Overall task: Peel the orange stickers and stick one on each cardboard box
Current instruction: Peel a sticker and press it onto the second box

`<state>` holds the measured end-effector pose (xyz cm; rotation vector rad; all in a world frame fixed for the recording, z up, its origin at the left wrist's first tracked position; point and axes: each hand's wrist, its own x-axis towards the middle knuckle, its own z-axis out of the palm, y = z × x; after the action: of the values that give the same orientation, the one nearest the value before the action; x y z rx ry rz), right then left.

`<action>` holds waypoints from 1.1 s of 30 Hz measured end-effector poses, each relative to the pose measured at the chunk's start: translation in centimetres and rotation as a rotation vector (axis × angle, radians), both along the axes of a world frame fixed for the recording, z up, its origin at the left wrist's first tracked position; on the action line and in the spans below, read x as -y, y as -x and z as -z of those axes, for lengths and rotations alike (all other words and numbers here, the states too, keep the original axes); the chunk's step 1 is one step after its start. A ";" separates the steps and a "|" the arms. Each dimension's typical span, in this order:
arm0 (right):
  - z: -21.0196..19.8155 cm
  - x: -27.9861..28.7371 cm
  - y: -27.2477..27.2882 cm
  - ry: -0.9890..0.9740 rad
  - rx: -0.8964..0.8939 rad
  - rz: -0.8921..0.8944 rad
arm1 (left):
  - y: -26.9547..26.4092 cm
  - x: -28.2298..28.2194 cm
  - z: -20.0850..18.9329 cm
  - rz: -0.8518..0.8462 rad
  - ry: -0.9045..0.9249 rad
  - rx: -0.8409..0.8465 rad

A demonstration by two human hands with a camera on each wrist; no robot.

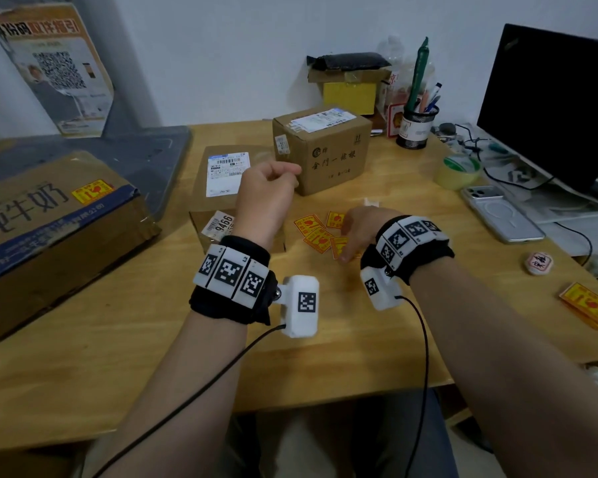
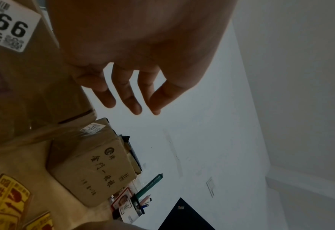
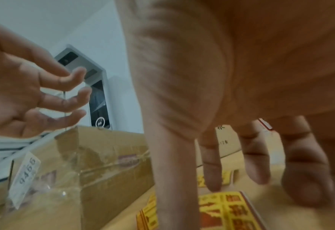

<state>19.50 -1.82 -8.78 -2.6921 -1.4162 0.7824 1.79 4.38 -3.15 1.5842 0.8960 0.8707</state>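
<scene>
Stickers (image 1: 320,232) lie under right hand (image 1: 359,232); left hand (image 1: 266,198) hovers empty.

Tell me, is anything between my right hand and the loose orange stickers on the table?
Nothing visible. The right hand is directly over the stickers, its fingers reaching down to them on the bare table. The left hand is off to the side above the middle box.

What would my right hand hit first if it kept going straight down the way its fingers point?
Probably the loose orange stickers on the table: the right hand hovers just above them, fingers pointing down, nothing between as far as visible.
</scene>
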 end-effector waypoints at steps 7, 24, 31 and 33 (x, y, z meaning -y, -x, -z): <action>0.1 0.2 0.4 -0.011 -0.019 0.045 | 0.5 -0.1 0.2 0.023 0.011 0.005; -7.9 -4.2 3.3 -0.744 -0.542 0.035 | 1.2 -6.6 -3.4 0.161 -0.167 -0.165; -7.3 -7.5 3.5 -0.875 -0.708 0.112 | 2.1 -10.2 -2.2 0.124 -0.176 -0.216; -6.9 -8.1 3.6 -0.914 -0.789 0.126 | 2.2 -10.8 -1.9 0.148 -0.167 -0.248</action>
<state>15.91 6.31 -1.85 -1.5105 -1.0089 0.7781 -0.41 15.17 -1.28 1.9090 0.8822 0.6674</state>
